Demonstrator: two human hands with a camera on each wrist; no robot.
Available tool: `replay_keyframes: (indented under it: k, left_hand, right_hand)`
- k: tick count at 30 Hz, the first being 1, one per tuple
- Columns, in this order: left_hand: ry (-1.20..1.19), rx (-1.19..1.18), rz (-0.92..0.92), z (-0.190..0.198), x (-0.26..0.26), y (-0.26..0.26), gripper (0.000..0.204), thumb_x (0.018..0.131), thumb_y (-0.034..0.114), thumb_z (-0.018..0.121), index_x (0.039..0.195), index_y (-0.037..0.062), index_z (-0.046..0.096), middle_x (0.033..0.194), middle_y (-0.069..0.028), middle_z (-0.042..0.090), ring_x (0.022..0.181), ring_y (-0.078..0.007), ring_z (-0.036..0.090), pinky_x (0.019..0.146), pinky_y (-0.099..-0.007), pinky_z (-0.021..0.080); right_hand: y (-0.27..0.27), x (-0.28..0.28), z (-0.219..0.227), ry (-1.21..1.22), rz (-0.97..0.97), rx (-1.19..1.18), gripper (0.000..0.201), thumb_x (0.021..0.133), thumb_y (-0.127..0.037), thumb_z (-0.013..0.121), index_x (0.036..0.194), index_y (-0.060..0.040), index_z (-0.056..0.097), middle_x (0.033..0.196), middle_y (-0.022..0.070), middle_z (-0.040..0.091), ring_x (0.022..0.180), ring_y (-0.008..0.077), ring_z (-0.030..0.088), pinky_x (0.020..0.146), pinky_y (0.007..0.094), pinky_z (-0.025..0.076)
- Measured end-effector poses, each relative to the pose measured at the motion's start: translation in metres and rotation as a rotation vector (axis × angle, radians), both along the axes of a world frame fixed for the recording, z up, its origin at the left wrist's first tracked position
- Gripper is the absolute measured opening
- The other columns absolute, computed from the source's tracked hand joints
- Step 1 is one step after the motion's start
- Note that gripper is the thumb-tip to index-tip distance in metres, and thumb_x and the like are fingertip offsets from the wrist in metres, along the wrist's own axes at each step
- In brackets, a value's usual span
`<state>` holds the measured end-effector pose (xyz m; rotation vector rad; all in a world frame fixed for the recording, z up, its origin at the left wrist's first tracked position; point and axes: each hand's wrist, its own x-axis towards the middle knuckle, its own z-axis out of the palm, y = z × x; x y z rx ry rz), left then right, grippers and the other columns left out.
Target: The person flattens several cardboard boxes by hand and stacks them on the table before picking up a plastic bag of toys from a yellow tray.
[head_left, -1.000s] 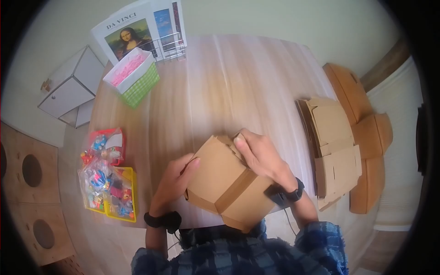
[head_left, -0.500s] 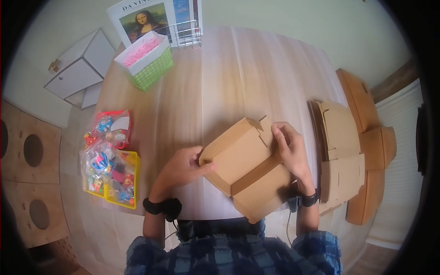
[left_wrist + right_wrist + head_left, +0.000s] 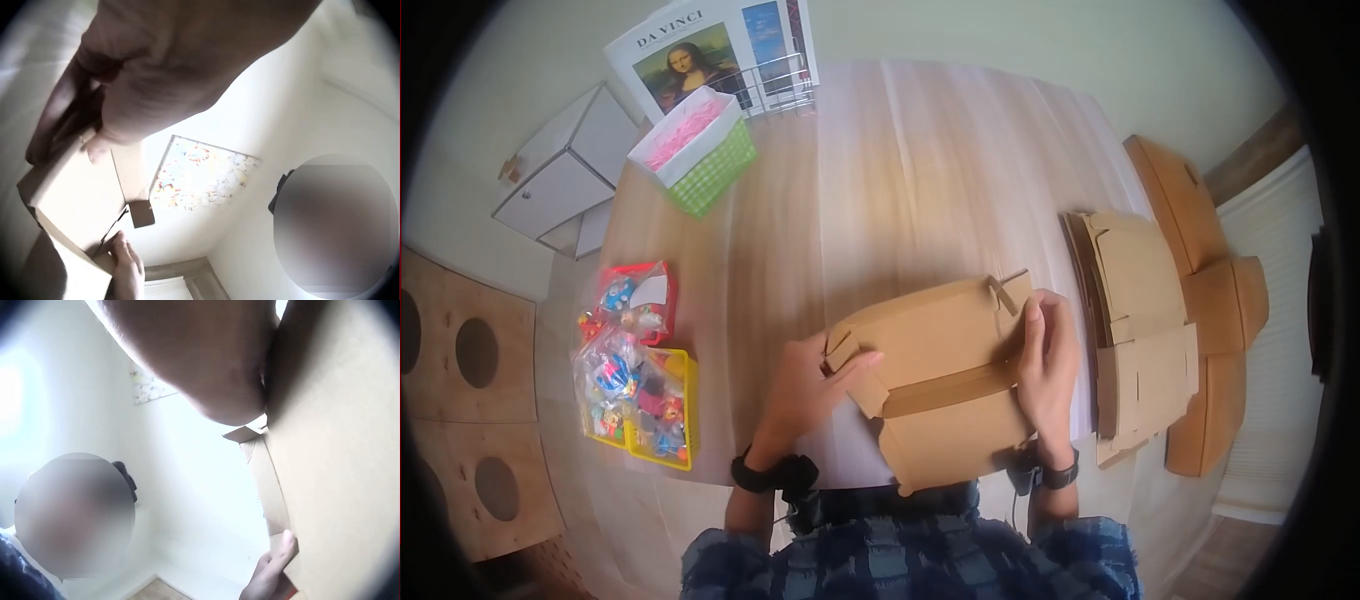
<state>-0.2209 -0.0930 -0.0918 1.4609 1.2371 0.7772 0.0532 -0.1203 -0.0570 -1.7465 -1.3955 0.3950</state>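
Observation:
A partly folded brown cardboard box [image 3: 915, 340] is held between both hands at the table's near edge, its lid panel [image 3: 955, 440] hanging toward the person. My left hand [image 3: 800, 390] grips the left end, thumb over the wall beside a small folded flap [image 3: 842, 350]. At the opposite end, my right hand [image 3: 1048, 370] holds the side wall, fingertips at the back corner where a narrow tab [image 3: 1004, 295] sticks up. The left wrist view shows the left thumb [image 3: 95, 149] pressed on the cardboard. In the right wrist view the box's broad panel [image 3: 337, 456] covers the right side.
Flattened cardboard boxes [image 3: 1140, 330] are stacked at the table's right edge. On the left stand a red basket [image 3: 668, 300] and a yellow basket [image 3: 692, 410] with bagged toys. A green checked basket [image 3: 718, 170] with pink shredded paper stands farther back, before books in a wire rack [image 3: 785, 85].
The box has turned clockwise and opened out, its long side now nearly level across the view. Both hands have stayed at its ends, the right one shifting to the right with its end.

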Motion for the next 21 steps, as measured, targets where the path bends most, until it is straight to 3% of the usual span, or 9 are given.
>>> replay_keyframes:
  k: [4,7,10,13,14,16,19,20,21]
  left_hand:
    - [-0.246,-0.132,-0.074,-0.001,-0.013,0.001,0.026,0.095,0.016,0.079,0.109,-0.0046,0.075,0.087,-0.0038,0.075,0.080,-0.0064,0.063,0.072,-0.0286,0.054]
    - [-0.175,-0.042,-0.182,-0.030,-0.038,0.007,0.038,0.098,0.015,0.075,0.129,-0.0056,0.068,0.102,-0.0040,0.073,0.094,-0.0075,0.065,0.080,-0.0271,0.054]
    - [-0.270,-0.048,0.070,-0.015,-0.017,0.003,0.062,0.102,0.013,0.070,0.154,-0.0050,0.042,0.119,-0.0089,0.068,0.107,-0.0111,0.065,0.091,-0.0288,0.054]
    - [-0.236,-0.065,0.136,0.008,0.006,0.000,0.076,0.104,0.010,0.065,0.164,-0.0014,0.019,0.136,-0.0113,0.060,0.118,-0.0154,0.062,0.099,-0.0318,0.052]
    - [-0.234,-0.039,0.148,0.007,0.013,-0.002,0.080,0.105,0.010,0.064,0.166,-0.0004,0.014,0.140,-0.0118,0.058,0.120,-0.0167,0.061,0.101,-0.0327,0.051]
    - [-0.259,0.118,0.132,-0.019,0.022,0.000,0.082,0.104,0.008,0.063,0.168,0.0011,0.010,0.142,-0.0115,0.056,0.122,-0.0186,0.060,0.103,-0.0340,0.050]
    - [-0.478,-0.077,0.099,-0.020,0.001,0.006,0.084,0.103,0.010,0.063,0.168,0.0012,0.011,0.147,-0.0122,0.053,0.128,-0.0197,0.058,0.106,-0.0326,0.049]
    - [-0.533,-0.169,0.086,-0.024,-0.013,0.008,0.076,0.104,0.015,0.062,0.167,0.0011,0.022,0.146,-0.0120,0.055,0.130,-0.0208,0.058,0.109,-0.0333,0.048]
    - [-0.481,-0.087,0.069,-0.023,-0.021,0.007,0.071,0.104,0.017,0.061,0.165,0.0011,0.027,0.145,-0.0111,0.056,0.129,-0.0204,0.059,0.108,-0.0335,0.048]
  right_hand:
    - [0.008,0.021,-0.026,0.255,0.152,-0.163,0.033,0.116,-0.026,0.045,0.120,0.0019,0.061,0.093,0.0090,0.062,0.090,0.0163,0.055,0.084,0.0305,0.047]
    - [0.011,0.023,-0.048,0.426,0.210,-0.210,0.032,0.116,-0.027,0.047,0.118,0.0029,0.060,0.098,0.0088,0.064,0.091,0.0153,0.056,0.086,0.0298,0.047]
    - [0.013,0.011,-0.036,0.556,0.176,-0.238,0.035,0.112,-0.031,0.057,0.121,0.0032,0.057,0.100,0.0112,0.066,0.093,0.0151,0.057,0.087,0.0318,0.049]
    - [0.009,-0.005,-0.001,0.176,0.213,-0.365,0.045,0.106,-0.035,0.068,0.126,0.0033,0.054,0.106,0.0148,0.069,0.100,0.0182,0.063,0.090,0.0343,0.051]
    - [0.008,-0.011,-0.011,0.211,0.269,-0.177,0.052,0.102,-0.037,0.072,0.129,0.0036,0.053,0.113,0.0188,0.070,0.107,0.0227,0.066,0.094,0.0377,0.051]
    - [0.010,-0.009,-0.014,0.258,0.288,-0.229,0.053,0.104,-0.036,0.070,0.132,0.0052,0.053,0.117,0.0214,0.070,0.111,0.0250,0.066,0.098,0.0386,0.050]
    - [0.012,0.008,-0.022,0.516,0.332,-0.326,0.055,0.108,-0.036,0.063,0.141,0.0065,0.051,0.127,0.0189,0.068,0.118,0.0240,0.064,0.104,0.0375,0.048]
    - [0.015,0.018,-0.020,0.646,0.349,-0.373,0.055,0.109,-0.036,0.062,0.142,0.0063,0.051,0.129,0.0173,0.067,0.119,0.0231,0.064,0.105,0.0368,0.048]
    - [0.017,0.024,-0.020,0.777,0.367,-0.417,0.055,0.110,-0.035,0.061,0.144,0.0061,0.051,0.132,0.0157,0.067,0.120,0.0222,0.063,0.105,0.0362,0.048]
